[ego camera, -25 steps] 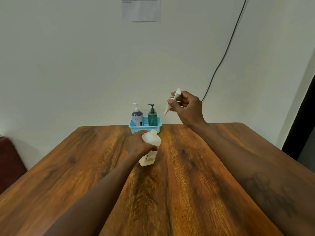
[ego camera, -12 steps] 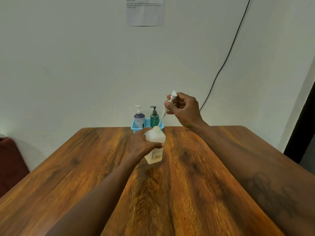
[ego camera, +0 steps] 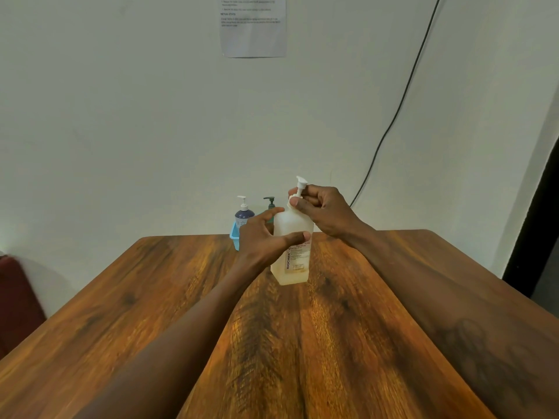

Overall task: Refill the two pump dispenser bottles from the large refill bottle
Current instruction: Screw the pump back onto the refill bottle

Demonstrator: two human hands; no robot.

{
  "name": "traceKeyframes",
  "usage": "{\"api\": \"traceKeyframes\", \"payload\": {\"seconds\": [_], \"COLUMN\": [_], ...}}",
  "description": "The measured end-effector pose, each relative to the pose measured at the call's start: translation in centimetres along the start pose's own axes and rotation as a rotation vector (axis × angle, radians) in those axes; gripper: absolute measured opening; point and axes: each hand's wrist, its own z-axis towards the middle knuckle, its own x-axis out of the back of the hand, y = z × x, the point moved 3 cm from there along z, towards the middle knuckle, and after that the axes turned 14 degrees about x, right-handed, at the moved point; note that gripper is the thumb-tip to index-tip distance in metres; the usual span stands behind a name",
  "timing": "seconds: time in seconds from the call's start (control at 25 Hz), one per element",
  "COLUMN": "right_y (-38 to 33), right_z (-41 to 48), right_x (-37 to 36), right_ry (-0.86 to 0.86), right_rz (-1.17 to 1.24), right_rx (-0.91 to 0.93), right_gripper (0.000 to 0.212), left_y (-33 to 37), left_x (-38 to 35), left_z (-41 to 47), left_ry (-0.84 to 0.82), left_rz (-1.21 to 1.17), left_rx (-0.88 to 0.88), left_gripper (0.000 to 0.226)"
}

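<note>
The large translucent refill bottle (ego camera: 292,261) stands upright on the wooden table (ego camera: 187,313), with a little yellowish liquid at its bottom. My left hand (ego camera: 266,237) grips its body from the left. My right hand (ego camera: 323,211) pinches the white pump head (ego camera: 301,184), which sits in the bottle's neck. Behind them, a purple pump bottle (ego camera: 243,214) and a green pump bottle (ego camera: 269,204) stand in a blue basket (ego camera: 234,237) at the table's far edge; my left hand hides part of the green one and the basket.
A white wall rises right behind the table, with a printed sheet (ego camera: 252,25) taped high up and a black cable (ego camera: 390,125) running down it. A dark red seat (ego camera: 15,300) sits at the left. A dark doorway (ego camera: 541,207) is at the right.
My right hand has lowered the pump and its tube into the refill bottle's neck. My left hand has tipped the bottle from tilted to upright.
</note>
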Motion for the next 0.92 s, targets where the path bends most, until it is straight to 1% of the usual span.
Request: {"api": "traceKeyframes", "payload": {"seconds": [0.08,0.16,0.28,0.44,0.52,0.64,0.76,0.92], "right_y": [0.2,0.6,0.9,1.0,1.3,1.7,2.4,2.7], "right_z": [0.1,-0.1,-0.2,-0.2,-0.2,-0.5,-1.0,-1.1], "right_x": [0.3,0.6,0.9,1.0,0.7,0.2,0.3,0.4], "right_ry": [-0.058,-0.095,-0.169,-0.275,-0.294,-0.303,-0.305,-0.295], "right_rz": [0.065,0.082,0.068,0.196,0.220,0.203,0.147,0.066], "right_rx": [-0.026,-0.045,-0.045,-0.090,-0.126,-0.179,-0.163,-0.150], "right_gripper": [0.038,0.043,0.040,0.036,0.034,0.034,0.038,0.039], "left_y": [0.1,-0.1,-0.7,-1.2,-1.4,-1.6,-1.4,-1.3], "left_x": [0.1,0.2,0.1,0.1,0.0,-0.1,0.1,0.0], "left_z": [0.0,0.2,0.5,0.3,0.3,0.3,0.5,0.4], "left_ry": [-0.048,-0.116,-0.245,-0.368,-0.401,-0.356,-0.296,-0.260], "left_rz": [-0.015,-0.017,-0.026,-0.183,-0.203,-0.093,0.049,0.133], "left_rx": [-0.020,-0.025,0.025,0.105,0.116,0.104,0.076,0.066], "left_gripper": [0.071,0.071,0.072,0.072,0.074,0.081,0.081,0.080]}}
